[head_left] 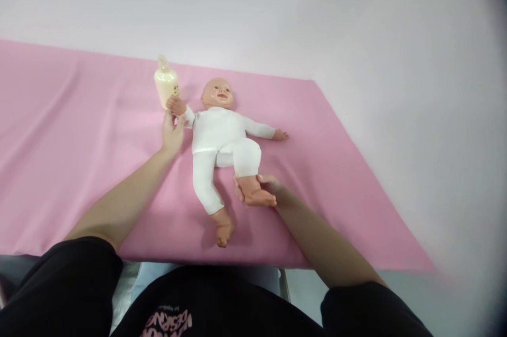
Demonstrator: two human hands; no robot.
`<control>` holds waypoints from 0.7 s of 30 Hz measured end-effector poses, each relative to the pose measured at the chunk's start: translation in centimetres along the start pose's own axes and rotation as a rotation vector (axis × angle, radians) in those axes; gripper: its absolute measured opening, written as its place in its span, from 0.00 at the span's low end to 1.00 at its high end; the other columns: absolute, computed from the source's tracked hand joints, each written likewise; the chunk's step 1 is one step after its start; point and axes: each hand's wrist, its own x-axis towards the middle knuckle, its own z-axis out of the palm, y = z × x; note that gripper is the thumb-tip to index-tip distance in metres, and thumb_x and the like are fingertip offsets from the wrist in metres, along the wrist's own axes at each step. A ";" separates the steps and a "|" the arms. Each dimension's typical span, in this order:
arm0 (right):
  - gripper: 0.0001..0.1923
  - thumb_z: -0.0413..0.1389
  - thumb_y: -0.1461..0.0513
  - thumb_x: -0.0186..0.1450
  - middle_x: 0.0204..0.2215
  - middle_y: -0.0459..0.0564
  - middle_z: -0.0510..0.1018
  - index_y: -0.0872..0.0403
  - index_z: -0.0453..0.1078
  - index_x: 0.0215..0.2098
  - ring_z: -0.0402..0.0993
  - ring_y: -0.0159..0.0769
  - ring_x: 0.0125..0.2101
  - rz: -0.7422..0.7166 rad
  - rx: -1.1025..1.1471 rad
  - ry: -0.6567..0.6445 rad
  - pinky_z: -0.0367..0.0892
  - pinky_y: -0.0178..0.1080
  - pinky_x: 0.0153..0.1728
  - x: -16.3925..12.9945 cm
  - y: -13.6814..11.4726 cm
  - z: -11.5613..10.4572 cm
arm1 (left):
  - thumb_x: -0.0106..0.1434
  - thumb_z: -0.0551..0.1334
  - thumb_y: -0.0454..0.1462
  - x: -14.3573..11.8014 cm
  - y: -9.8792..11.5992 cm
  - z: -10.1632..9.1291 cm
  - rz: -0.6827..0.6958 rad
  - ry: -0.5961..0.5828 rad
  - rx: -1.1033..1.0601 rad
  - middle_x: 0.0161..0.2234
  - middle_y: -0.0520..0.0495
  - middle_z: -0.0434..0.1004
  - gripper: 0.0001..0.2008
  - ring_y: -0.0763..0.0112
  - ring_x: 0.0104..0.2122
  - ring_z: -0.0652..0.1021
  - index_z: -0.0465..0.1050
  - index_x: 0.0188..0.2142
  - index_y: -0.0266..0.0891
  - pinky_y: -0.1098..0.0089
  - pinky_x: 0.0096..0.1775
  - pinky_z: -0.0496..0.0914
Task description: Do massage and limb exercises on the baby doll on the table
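A baby doll (pixel 219 128) with a white cloth body lies face up, its head toward the far edge. My left hand (pixel 173 131) is closed around the doll's forearm on the left, just below the doll's raised hand. My right hand (pixel 269 184) wraps from behind around the doll's ankle on the right, and that leg is bent and lifted. The doll's other leg lies stretched toward me. Just beyond my left hand stands a bottle (pixel 166 83) of pale yellow liquid with a clear top, partly covered by the doll's hand.
A pink sheet (pixel 79 168) covers the table, with soft folds on the left. White wall (pixel 253 9) rises behind and to the right of it. The table's near edge runs close to my body.
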 end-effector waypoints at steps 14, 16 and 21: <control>0.22 0.68 0.54 0.63 0.50 0.62 0.81 0.63 0.74 0.46 0.77 0.45 0.55 0.394 -0.409 -0.395 0.70 0.41 0.59 0.9 -1.6 0.7 | 0.70 0.62 0.49 2.4 -1.7 -1.7 -0.388 0.509 -0.285 0.52 0.46 0.74 0.11 0.68 0.54 0.78 0.70 0.42 0.46 0.66 0.51 0.79; 0.23 0.68 0.54 0.62 0.49 0.61 0.82 0.63 0.74 0.46 0.77 0.45 0.55 0.411 -0.421 -0.375 0.69 0.41 0.59 1.0 -1.6 0.7 | 0.71 0.62 0.49 2.4 -1.9 -1.7 -0.379 0.501 -0.277 0.52 0.46 0.74 0.11 0.69 0.54 0.77 0.69 0.43 0.47 0.66 0.51 0.79; 0.25 0.70 0.57 0.60 0.43 0.61 0.83 0.62 0.69 0.49 0.79 0.46 0.54 0.392 -0.335 -0.484 0.71 0.43 0.58 1.3 -1.6 1.0 | 0.69 0.62 0.52 1.9 -1.8 -1.3 -0.257 0.395 -0.192 0.48 0.45 0.74 0.14 0.67 0.48 0.80 0.68 0.42 0.45 0.68 0.44 0.80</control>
